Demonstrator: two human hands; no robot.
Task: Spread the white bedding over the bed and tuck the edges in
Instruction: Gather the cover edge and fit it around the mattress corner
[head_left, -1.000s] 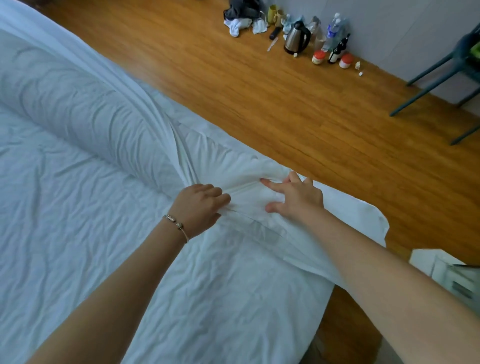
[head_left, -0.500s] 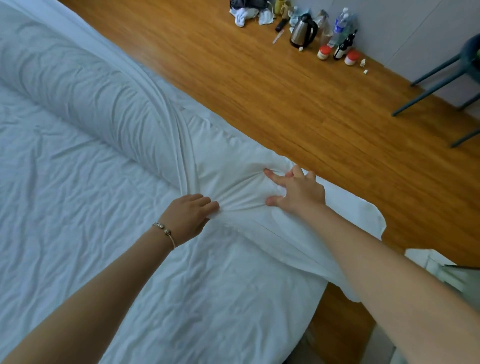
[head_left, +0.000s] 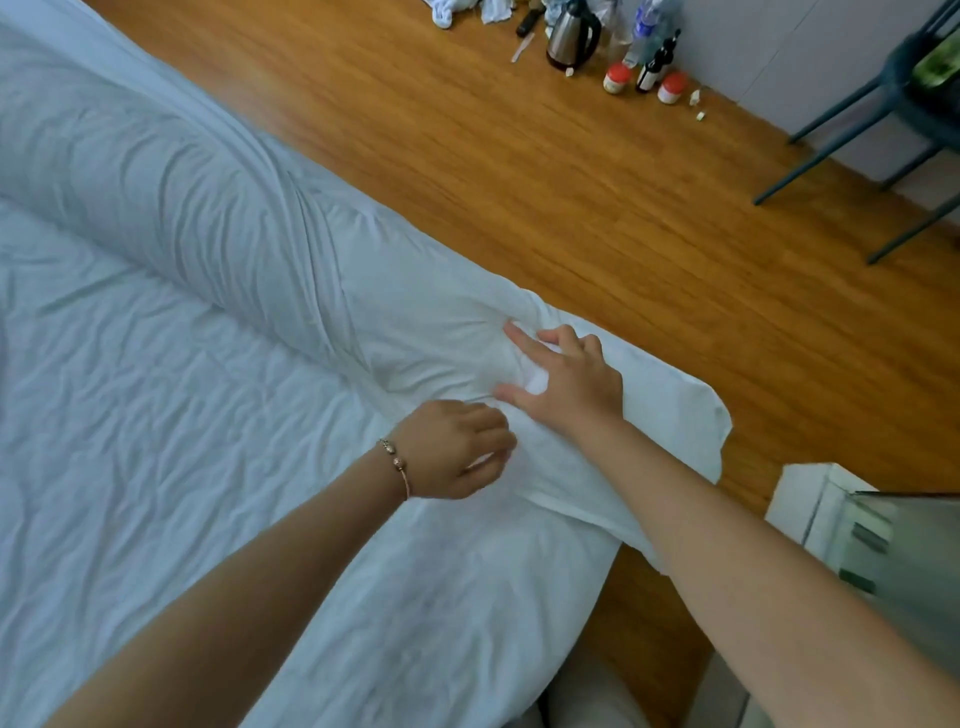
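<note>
White bedding (head_left: 156, 395) covers the bed, with a long rolled fold (head_left: 171, 197) running along the side toward the corner. My right hand (head_left: 566, 384) lies on the fold near the bed's corner, fingers spread and pressing the cloth, a bit of fabric bunched between thumb and forefinger. My left hand (head_left: 452, 449), with a bracelet at the wrist, sits just below it, fingers curled and pinching the sheet. A loose flap of the bedding (head_left: 675, 426) hangs over the bed's edge above the floor.
Wooden floor (head_left: 571, 182) runs along the bed's right side. A kettle (head_left: 571, 34), bottles and jars (head_left: 644, 73) stand by the far wall. Dark chair legs (head_left: 857, 130) are at upper right. A white cabinet (head_left: 831, 514) stands close to the bed corner.
My left hand has slid toward the corner and now sits right under my right hand. My right hand stays pressing the fold. The cloth between them has bunched up.
</note>
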